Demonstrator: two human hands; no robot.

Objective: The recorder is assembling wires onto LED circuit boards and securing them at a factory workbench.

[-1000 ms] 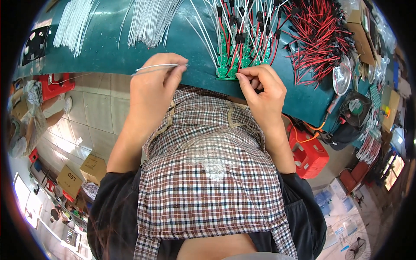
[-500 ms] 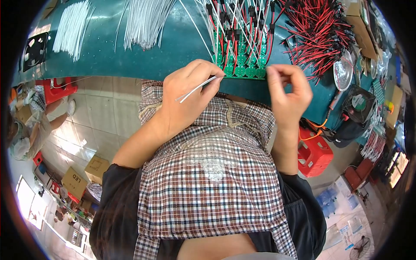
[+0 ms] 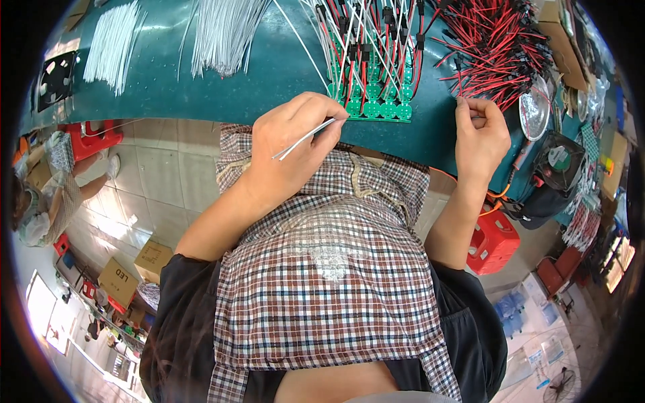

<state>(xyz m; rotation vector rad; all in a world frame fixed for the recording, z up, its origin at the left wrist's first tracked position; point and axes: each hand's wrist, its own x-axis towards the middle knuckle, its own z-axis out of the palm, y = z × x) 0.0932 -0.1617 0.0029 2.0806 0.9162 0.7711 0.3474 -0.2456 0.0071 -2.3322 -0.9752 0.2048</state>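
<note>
My left hand point(image 3: 292, 144), closed in a pinch, holds thin white wires point(image 3: 299, 142) at the near edge of the table, left of the green circuit boards point(image 3: 379, 111). The boards lie joined in a panel, with white wires and red-and-black leads with black plugs standing up from them. My right hand point(image 3: 480, 134) is right of the panel, thumb and forefinger pinched at the end of a red-and-black wire lead point(image 3: 459, 75). That lead lies at the near-left edge of a heaped pile of red-and-black leads point(image 3: 500, 50). The other right fingers are curled.
Two bundles of white wires point(image 3: 225, 37) point(image 3: 114, 43) lie on the green table point(image 3: 161, 94) to the left. A clear scoop-shaped tool point(image 3: 534, 114), a black fan point(image 3: 559, 158) and a cardboard box point(image 3: 563, 50) sit at the right. A red stool point(image 3: 494, 242) stands below.
My right hand has moved right, from beside the circuit boards to the edge of the lead pile, and pinches there. My left hand has stayed put with its white wires.
</note>
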